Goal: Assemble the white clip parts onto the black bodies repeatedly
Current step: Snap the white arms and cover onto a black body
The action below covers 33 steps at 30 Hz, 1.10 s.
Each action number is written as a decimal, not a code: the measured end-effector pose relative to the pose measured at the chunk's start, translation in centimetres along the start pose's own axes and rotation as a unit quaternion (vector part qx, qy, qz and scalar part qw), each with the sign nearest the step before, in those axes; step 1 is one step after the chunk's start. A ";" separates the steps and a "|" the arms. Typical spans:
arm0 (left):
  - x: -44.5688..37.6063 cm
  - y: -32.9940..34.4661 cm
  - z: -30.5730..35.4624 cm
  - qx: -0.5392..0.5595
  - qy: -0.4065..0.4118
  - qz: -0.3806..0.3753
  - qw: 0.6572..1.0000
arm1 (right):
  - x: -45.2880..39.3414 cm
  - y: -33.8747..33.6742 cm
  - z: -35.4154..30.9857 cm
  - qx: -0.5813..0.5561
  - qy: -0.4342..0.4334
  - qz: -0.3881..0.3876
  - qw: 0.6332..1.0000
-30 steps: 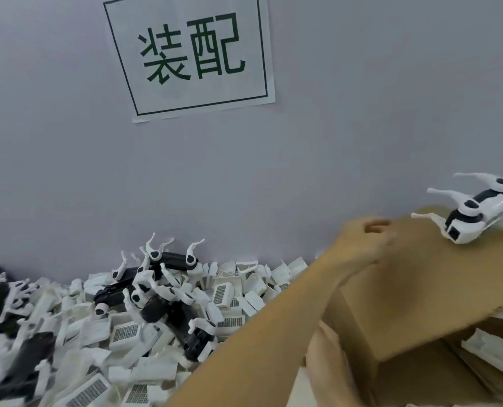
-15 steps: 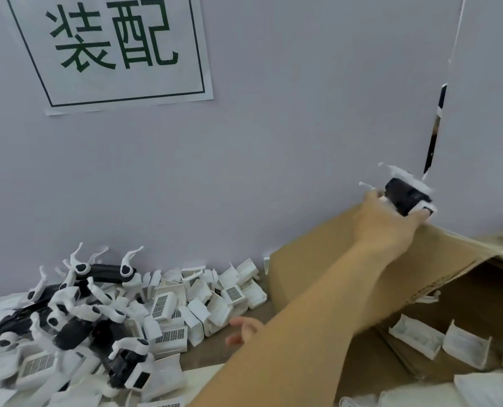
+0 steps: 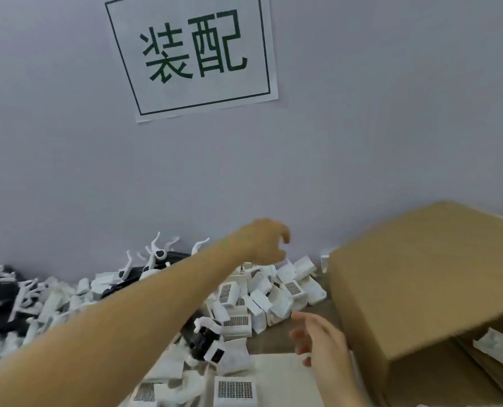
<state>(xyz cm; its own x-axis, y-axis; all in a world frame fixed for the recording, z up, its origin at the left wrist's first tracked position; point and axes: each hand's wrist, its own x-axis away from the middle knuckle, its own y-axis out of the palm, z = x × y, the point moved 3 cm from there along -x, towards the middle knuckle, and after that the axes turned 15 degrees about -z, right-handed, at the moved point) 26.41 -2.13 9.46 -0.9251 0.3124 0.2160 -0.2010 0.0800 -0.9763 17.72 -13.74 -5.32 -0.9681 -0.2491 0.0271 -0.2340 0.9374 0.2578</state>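
Observation:
My left hand (image 3: 266, 242) hovers over the pile, with its arm stretched across from the lower left. Its fingers are loosely curled and hold nothing. Lower down, my right hand (image 3: 317, 339) has spread fingers and is empty, close to the box's left wall. White clip parts (image 3: 273, 301) with grid-patterned faces lie heaped below the left hand. Black bodies (image 3: 0, 301) lie at the far left. One black body with a white clip (image 3: 206, 339) rests in the heap near my forearm. Assembled pieces with curved white arms (image 3: 159, 255) stand against the wall.
A tilted cardboard box (image 3: 420, 274) fills the right side, and more white parts (image 3: 497, 348) show under its flap. A grey wall with a paper sign (image 3: 191, 54) rises directly behind the pile. A pale sheet (image 3: 273, 374) lies near the front.
Half a second ago my left hand held an assembled piece above the box flap. It has since swung back left over the pile, empty. My right hand has come further into view.

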 end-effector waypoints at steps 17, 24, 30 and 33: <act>0.9 4.5 -21.1 -0.122 -0.290 -0.114 0.942 | -1.0 -0.5 2.5 0.043 -0.011 0.029 0.999; 4.8 0.0 -20.5 -0.060 -0.222 -0.031 0.973 | -0.7 -0.3 2.2 0.039 -0.010 0.035 0.999; 10.0 -2.4 -19.8 0.351 -0.134 0.217 0.901 | -0.2 -0.1 1.9 0.048 -0.010 0.038 0.998; 10.7 -1.5 -19.1 0.463 -0.129 0.212 0.851 | -0.2 0.0 1.9 0.053 -0.007 0.038 0.998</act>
<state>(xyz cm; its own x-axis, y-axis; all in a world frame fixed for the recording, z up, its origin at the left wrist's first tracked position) 22.93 19.16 13.44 -0.9936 -0.1006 -0.0510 0.1115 -0.8056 -0.5819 17.72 -13.26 -7.22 -0.9844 -0.1735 0.0291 -0.1672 0.9742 0.1518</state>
